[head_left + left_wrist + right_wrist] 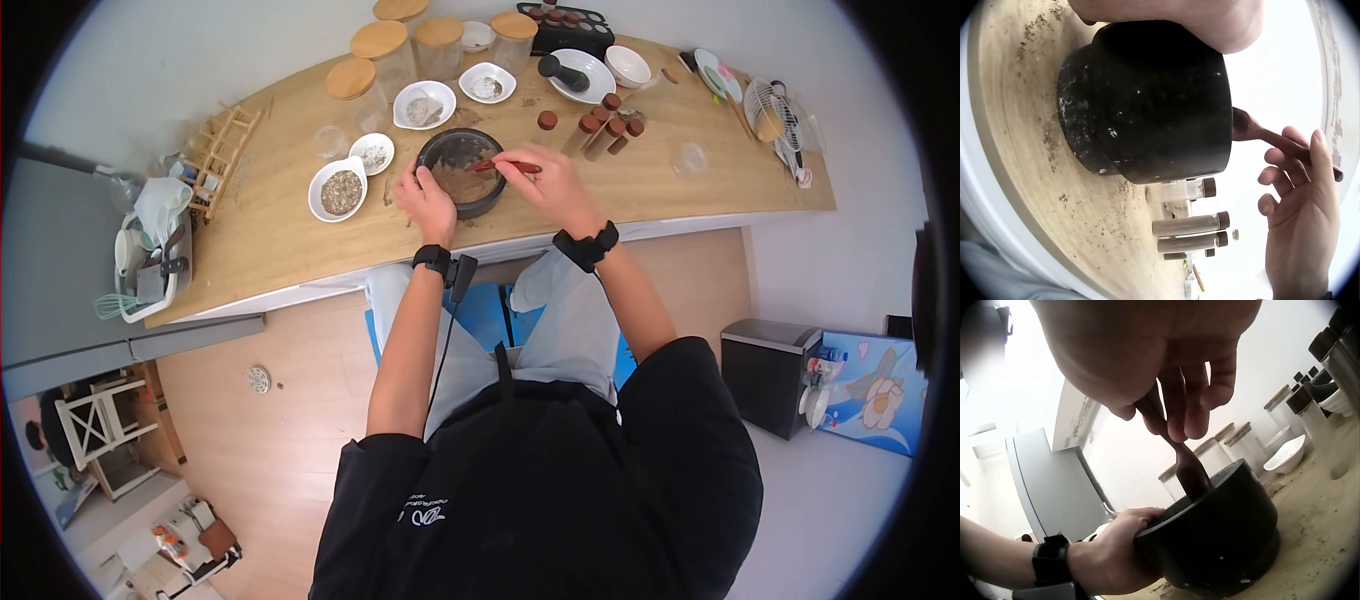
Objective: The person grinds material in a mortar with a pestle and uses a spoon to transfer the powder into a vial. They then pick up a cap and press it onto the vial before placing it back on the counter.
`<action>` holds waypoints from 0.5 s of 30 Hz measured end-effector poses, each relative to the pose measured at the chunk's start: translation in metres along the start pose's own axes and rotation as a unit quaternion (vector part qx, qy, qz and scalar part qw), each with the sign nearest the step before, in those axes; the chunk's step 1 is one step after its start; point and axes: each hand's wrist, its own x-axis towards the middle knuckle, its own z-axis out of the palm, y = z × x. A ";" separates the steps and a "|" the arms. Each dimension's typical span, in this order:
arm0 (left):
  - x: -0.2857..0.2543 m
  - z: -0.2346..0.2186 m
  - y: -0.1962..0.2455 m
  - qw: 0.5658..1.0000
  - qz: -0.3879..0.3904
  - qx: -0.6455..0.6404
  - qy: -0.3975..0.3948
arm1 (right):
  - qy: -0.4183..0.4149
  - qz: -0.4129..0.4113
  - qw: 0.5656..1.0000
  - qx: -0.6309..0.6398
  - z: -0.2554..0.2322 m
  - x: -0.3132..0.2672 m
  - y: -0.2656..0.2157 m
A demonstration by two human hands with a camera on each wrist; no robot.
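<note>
A black mortar (482, 209) stands on the wooden table close to its front edge, brownish powder (462, 187) inside it. My left hand (429, 206) grips the mortar's left side, thumb at the rim; the fingers on its far side are partly hidden. In my right hand (556, 188) a reddish-brown wooden spoon (1191, 477) is pinched by the handle. The spoon slants down over the rim, and its tip is inside the mortar, hidden by the wall in the right wrist view. Specks of powder are scattered on the table around the mortar's base.
Left of the mortar stand a white dish (314, 192) of coarse grains and a smaller white dish (390, 146). Wooden-lidded jars (395, 68) line the back. Capped glass vials (598, 143) stand to the right, behind them a black pestle (566, 75) in a white bowl (604, 92).
</note>
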 end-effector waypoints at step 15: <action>-0.001 -0.003 0.003 0.999 -0.010 0.053 0.000 | 0.003 0.158 0.969 0.190 0.037 0.023 0.065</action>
